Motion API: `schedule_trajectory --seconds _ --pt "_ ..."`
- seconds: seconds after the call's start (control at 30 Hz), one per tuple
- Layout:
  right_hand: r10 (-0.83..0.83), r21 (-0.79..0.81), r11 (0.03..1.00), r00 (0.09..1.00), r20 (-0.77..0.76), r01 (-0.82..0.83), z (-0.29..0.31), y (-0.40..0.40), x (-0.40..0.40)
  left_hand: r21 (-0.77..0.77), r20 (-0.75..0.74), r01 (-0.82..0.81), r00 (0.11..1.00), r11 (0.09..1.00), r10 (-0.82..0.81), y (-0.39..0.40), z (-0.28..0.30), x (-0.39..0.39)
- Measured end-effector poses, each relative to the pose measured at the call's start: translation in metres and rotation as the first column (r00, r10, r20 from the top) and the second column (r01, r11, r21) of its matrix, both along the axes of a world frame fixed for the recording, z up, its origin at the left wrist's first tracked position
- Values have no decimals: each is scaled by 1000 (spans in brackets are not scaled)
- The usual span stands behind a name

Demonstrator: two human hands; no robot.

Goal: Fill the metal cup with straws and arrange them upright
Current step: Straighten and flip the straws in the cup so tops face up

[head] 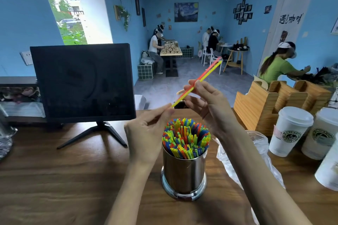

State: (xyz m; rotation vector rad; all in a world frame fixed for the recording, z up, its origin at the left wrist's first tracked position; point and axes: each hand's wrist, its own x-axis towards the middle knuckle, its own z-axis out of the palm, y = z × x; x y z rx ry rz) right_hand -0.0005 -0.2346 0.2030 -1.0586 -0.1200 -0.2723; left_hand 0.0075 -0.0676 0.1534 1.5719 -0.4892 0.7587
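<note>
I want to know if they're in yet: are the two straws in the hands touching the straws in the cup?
Apart. The head view shows the held straws slanting above the cup's straws, with table showing between.

Mirror-glossy metal cup, smooth plastic straws — on a satin, grained wood table.

My head-worn wide-angle camera looks forward and down from close above the wooden counter, my forearms reaching up from the bottom edge, the blue café room stretching well beyond.
</note>
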Motion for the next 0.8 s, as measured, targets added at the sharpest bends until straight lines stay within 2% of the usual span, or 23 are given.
schedule_trajectory --seconds 0.17,0.23,0.3,0.37,0.47,0.53,0.6,0.73,0.8 --pt "-79 -247 964 992 94 100 -8 -3 3 142 -220 187 963 972 -153 3 -10 8" --pt "-168 -352 911 973 156 213 -10 -5 6 221 -278 242 944 945 -177 4 -10 11" --pt "-263 -461 822 941 212 334 -13 -9 10 249 -250 186 961 950 -122 4 -13 14" --pt "-330 -582 704 913 240 407 -19 -14 15 204 -199 109 978 973 -68 6 -16 17" --pt "-333 -775 492 908 254 398 -37 -17 20 204 -185 108 980 973 -70 6 -19 20" --pt "-315 -830 391 906 284 396 -47 -18 22 220 -201 111 977 969 -66 6 -21 22" --pt "-304 -816 388 895 327 429 -48 -20 22 216 -219 107 974 971 -58 5 -23 25" --pt "-260 -726 441 849 460 528 -38 -20 14 221 -241 90 970 971 -35 7 -30 32" --pt "-237 -738 414 846 477 532 -36 -19 14 222 -237 76 971 972 -22 8 -33 34"
